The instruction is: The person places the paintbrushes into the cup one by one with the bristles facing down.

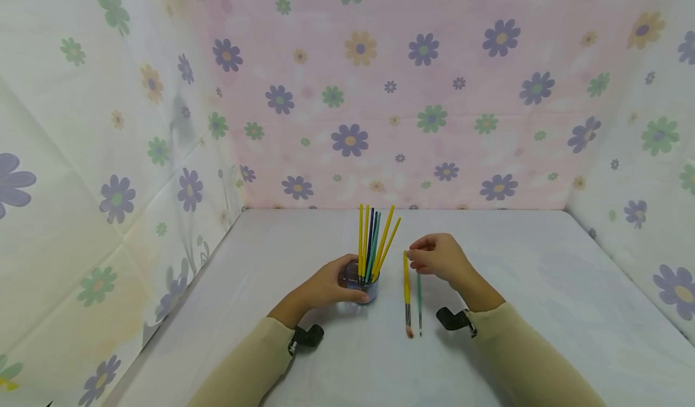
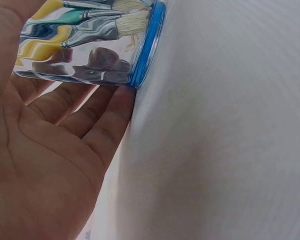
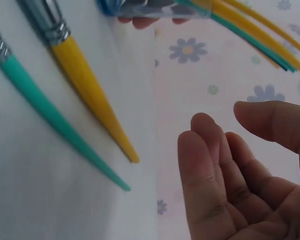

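My left hand [image 1: 326,285] grips a clear glass cup [image 1: 372,292], thumb in front and fingers round the far side. Several paintbrushes [image 1: 365,244] stand in it with yellow, green and dark handles up. Through the glass, the left wrist view shows pale bristles [image 2: 132,24] close to the cup's blue base [image 2: 149,45]. On the table to its right lie a yellow paintbrush [image 1: 407,286] and a thinner green paintbrush [image 1: 420,303], side by side, bristles toward me. Over their handle ends is my right hand [image 1: 442,258], thumb and fingers apart, holding nothing.
Everything stands on a white table [image 1: 521,334]. Behind it rises a pink flowered cloth [image 1: 391,172], with a white flowered cloth [image 1: 81,172] on the left and another on the right. A black wrist camera [image 1: 453,319] sits at the right sleeve, another at the left.
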`<act>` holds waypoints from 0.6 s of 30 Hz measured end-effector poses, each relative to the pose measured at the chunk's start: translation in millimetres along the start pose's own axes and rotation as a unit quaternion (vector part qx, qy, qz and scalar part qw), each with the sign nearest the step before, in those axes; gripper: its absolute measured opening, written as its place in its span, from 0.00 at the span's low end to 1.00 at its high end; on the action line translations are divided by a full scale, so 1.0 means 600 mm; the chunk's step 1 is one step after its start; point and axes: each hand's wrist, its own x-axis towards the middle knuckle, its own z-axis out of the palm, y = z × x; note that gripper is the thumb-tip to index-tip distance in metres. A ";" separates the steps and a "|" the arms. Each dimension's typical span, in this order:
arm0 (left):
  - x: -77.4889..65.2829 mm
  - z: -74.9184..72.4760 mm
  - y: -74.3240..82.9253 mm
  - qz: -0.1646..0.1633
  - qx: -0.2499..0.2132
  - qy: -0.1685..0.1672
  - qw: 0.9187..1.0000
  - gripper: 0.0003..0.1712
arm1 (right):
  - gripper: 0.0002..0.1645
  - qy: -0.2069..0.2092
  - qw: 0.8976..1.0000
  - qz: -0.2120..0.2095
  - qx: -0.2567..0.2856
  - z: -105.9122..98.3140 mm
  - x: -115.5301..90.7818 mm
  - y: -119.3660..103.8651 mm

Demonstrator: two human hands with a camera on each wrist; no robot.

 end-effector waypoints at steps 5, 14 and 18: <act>0.000 0.000 0.000 0.001 0.001 0.000 1.000 0.41 | 0.20 -0.006 0.999 0.038 -0.023 -0.007 0.008 0.014; 0.000 0.000 -0.001 -0.006 0.002 0.003 1.000 0.42 | 0.16 -0.015 0.995 0.083 -0.058 -0.016 0.024 0.041; -0.001 0.000 0.001 -0.008 0.002 0.004 1.000 0.42 | 0.18 -0.020 0.994 0.084 -0.071 -0.020 0.027 0.052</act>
